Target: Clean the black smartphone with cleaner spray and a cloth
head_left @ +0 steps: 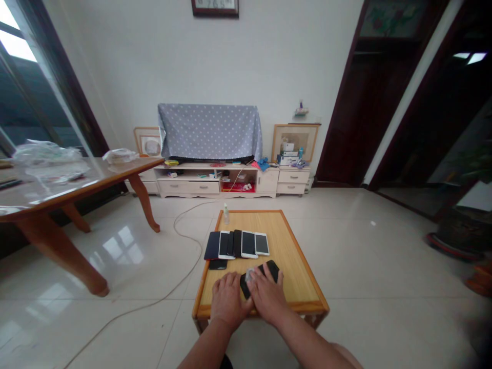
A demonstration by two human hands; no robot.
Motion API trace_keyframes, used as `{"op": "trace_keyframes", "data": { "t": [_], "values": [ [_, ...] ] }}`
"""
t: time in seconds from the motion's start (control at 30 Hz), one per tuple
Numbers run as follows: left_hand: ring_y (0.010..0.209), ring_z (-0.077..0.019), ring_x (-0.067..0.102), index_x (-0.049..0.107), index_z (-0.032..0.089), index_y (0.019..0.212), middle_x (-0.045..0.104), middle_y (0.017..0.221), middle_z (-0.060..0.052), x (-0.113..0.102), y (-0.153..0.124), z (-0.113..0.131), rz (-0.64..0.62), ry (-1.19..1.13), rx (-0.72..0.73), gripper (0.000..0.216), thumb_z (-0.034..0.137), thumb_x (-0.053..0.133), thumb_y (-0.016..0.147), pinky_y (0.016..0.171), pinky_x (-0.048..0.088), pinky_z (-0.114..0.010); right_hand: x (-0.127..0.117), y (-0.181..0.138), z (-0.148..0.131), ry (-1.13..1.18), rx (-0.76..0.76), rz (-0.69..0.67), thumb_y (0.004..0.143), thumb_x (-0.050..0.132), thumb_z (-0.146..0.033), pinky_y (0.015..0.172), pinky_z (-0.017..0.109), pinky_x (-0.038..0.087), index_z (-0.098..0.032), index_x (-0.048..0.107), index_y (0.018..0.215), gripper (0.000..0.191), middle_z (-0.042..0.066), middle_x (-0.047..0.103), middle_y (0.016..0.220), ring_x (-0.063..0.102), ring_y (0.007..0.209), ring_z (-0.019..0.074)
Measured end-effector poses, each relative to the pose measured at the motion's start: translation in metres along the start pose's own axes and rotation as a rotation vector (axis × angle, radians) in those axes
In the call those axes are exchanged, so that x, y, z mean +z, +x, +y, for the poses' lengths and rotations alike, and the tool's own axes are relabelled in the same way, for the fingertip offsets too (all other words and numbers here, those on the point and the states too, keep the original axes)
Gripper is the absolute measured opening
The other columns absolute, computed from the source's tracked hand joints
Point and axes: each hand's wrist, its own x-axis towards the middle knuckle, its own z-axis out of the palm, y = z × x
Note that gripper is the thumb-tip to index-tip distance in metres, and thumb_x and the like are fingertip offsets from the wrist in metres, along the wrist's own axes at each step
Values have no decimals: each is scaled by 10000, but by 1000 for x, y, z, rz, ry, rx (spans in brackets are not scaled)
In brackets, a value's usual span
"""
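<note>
A small low wooden table [295, 266] stands in front of me. A row of several phones [237, 244] lies across its middle, some dark, some white-edged, and another dark phone [217, 264] lies just in front of the row. A black phone [271, 268] lies at an angle near the front edge. My left hand [228, 299] rests flat beside it, touching its near end. My right hand [267, 292] lies on top of it, fingers curled over a small pale cloth or wipe [249, 274]. A small clear bottle [226, 214] stands at the table's far left.
A larger wooden table [57, 189] with plastic bags stands at the left. A white cable [180, 230] runs across the tiled floor. A low TV cabinet [215, 182] with a cloth-covered screen lines the far wall. Dark doorways open on the right.
</note>
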Motion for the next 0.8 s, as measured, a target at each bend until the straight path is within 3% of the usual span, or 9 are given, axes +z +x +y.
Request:
{"op": "trace_keyframes", "data": {
  "t": [0.07,0.13,0.23,0.37,0.43,0.6,0.67,0.8],
  "values": [
    [1346,-273,425,561,214,1338,555,1411,-109,2,0,-1,8,-1,-3,494,332,472,866,1139,220,-440,5,-4,-9,27,-116,-23,1038,132,-502,1169,627,-45,-363,435,1472,547,-5,430,1536,166,1504,245],
    [1340,-279,431,559,210,1339,557,1405,-114,4,0,-2,21,-5,4,504,368,477,867,1133,232,-440,6,-1,-7,23,-93,-19,1039,127,-495,1163,637,-53,-371,440,1467,545,-10,430,1537,159,1505,248],
    [1331,-314,429,546,193,1348,544,1407,-133,6,1,-2,34,-6,18,638,514,567,797,1126,246,-450,-3,14,15,-21,135,13,1033,113,-503,1138,691,-8,-338,450,1466,573,5,395,1558,134,1508,284],
    [1327,-318,428,547,184,1343,545,1404,-134,7,1,-2,48,-2,21,661,531,575,782,1124,246,-449,-8,24,39,-42,343,50,1020,113,-541,1118,727,41,-257,412,1495,629,58,363,1573,120,1507,320],
    [1329,-314,426,548,177,1341,546,1405,-131,8,1,-3,52,-2,22,663,526,578,778,1128,244,-446,-3,18,34,-44,288,52,1018,142,-548,1127,716,36,-260,427,1486,619,55,352,1579,135,1505,318],
    [1359,-292,410,540,179,1353,538,1423,-128,9,1,-5,31,4,15,606,482,519,828,1140,226,-436,10,-7,7,10,-38,24,1027,175,-538,1161,650,-39,-357,421,1479,546,8,409,1548,222,1489,261],
    [1367,-296,402,536,178,1359,532,1430,-132,8,1,-4,23,9,18,619,493,518,827,1140,224,-438,6,-8,9,8,-3,40,1029,185,-527,1154,662,-40,-363,453,1459,533,7,430,1535,206,1494,273],
    [1353,-304,410,528,177,1372,524,1437,-128,6,1,-1,10,24,-4,668,522,540,799,1137,226,-443,-10,2,23,-30,211,70,1021,210,-521,1137,698,2,-312,494,1438,546,33,408,1548,197,1492,314]
  ]
}}
